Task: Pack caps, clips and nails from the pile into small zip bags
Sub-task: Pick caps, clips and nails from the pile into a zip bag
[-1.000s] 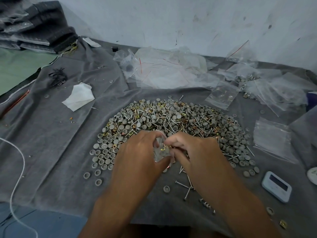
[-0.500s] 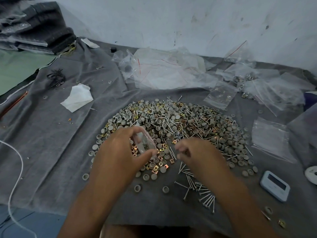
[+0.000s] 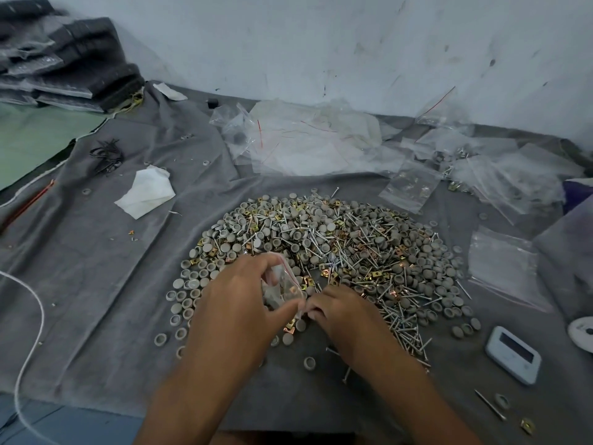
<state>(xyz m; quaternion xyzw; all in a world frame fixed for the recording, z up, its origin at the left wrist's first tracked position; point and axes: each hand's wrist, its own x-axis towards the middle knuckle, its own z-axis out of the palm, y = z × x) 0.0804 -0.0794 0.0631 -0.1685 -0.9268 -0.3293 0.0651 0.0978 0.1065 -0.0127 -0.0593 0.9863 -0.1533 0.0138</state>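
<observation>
I see left hand fingers pinching small clear zip bag above near edge of pile, clip and grey caps inside. Right hand fingers curled at pile edge, cannot tell contents.

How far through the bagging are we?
Done: a few filled bags lie far right, contents hard to count. In hand: the left hand holds a small bag with a clip and caps visible inside; the right hand is at the pile's near edge, grip unclear. Left: most of it, since the pile is large and empty bags wait.
</observation>
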